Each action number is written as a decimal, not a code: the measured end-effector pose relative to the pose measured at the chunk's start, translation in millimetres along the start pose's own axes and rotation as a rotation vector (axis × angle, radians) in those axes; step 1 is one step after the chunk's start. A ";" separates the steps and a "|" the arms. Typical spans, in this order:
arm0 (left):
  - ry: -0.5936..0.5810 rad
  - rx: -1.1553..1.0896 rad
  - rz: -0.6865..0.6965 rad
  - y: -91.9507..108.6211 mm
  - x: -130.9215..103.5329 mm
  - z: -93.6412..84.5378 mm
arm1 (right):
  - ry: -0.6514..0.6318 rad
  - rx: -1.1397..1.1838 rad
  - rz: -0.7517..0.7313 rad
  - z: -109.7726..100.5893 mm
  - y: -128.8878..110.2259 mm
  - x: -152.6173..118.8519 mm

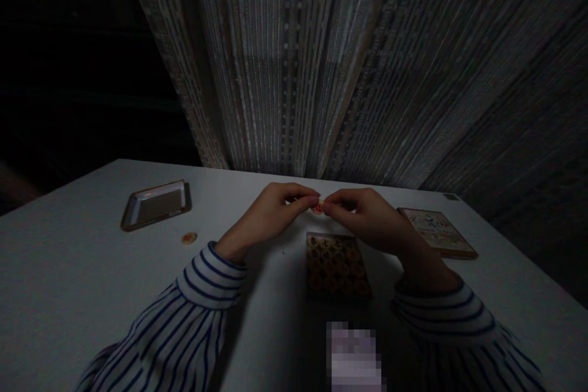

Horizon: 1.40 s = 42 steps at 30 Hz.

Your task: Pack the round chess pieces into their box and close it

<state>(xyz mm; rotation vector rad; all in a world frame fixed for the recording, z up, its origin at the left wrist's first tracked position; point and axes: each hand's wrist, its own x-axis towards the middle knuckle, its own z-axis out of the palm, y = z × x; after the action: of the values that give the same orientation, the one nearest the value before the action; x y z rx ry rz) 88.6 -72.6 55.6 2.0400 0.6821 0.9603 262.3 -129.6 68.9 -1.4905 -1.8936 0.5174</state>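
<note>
Near the far side of the white table, my left hand and my right hand meet at their fingertips. Between them is a small round piece with red marking, pinched by the fingers of both hands. Just below my right hand lies an open box holding rows of round pieces with characters on them. A single round piece with a red mark lies on the table, left of my left hand.
An open, shallow tray-like lid rests at the left of the table. At the right lies a flat box with a printed cover. Strip curtains hang behind the table. A pixelated patch covers the near edge.
</note>
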 end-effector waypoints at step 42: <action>-0.001 -0.317 -0.281 -1.2 -0.8 -1.7 | 0.139 0.156 -0.043 2.8 -4.1 0.9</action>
<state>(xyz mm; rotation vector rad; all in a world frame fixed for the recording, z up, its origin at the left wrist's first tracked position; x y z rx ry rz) 86.6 -71.8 55.0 1.6184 0.7416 0.8425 257.4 -129.6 69.9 -1.3464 -1.7328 0.5157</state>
